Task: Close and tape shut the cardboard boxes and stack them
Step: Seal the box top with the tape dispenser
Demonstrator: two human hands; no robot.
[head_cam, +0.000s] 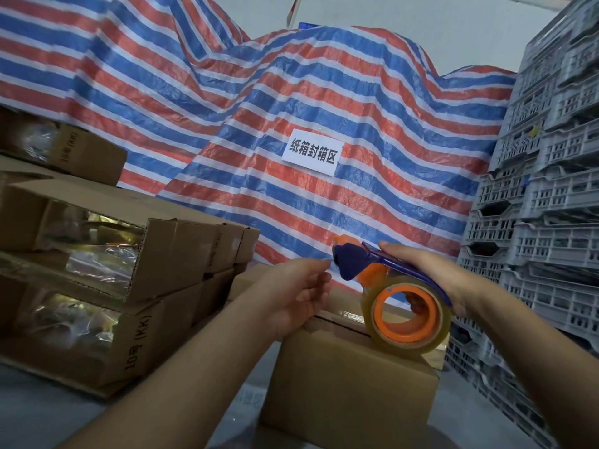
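A closed cardboard box [350,387] stands low in the middle, with clear tape shining along its top seam. My right hand [431,273] grips a blue and orange tape dispenser [363,264], whose clear tape roll [406,314] hangs just above the box top. My left hand [298,293] is held over the box's left top edge, fingers apart and reaching toward the dispenser's front end. Whether the fingertips pinch the tape end is not clear.
Stacks of flat cardboard boxes [107,280] bundled in plastic wrap fill the left side. A red, white and blue striped tarp [291,102] with a white paper sign [312,156] hangs behind. Grey plastic crates [544,202] are piled high on the right. The grey floor [42,413] shows at the lower left.
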